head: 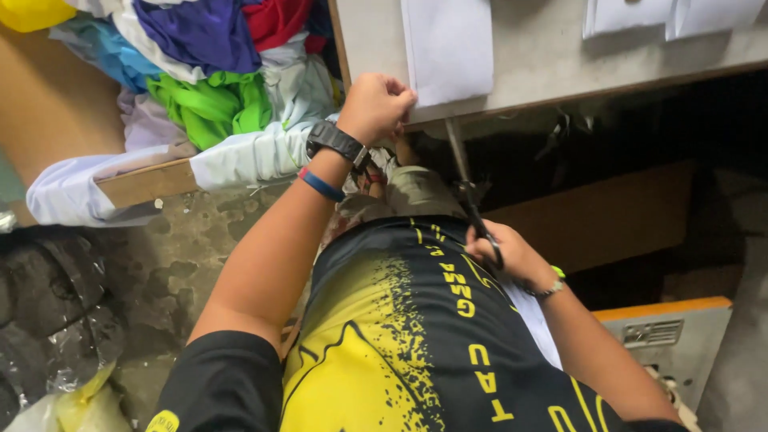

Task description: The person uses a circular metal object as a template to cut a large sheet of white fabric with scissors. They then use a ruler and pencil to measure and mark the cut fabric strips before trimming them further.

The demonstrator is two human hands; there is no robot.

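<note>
My left hand [374,106] is closed in a fist at the front edge of the grey worktable [544,56], touching a white sheet [448,48] that lies on it. A black watch and a blue band sit on that wrist. My right hand [512,254] is low by my lap, its fingers in the black handles of scissors [472,200] whose blades point up toward the table's underside. Below both hands is my black and yellow shirt [400,336].
A heap of coloured garments [208,72] lies to the left on a wooden board, with white cloth [240,156] hanging over its edge. More white sheets [672,16] rest at the table's far right. A grey and orange machine part [664,336] stands by my right arm.
</note>
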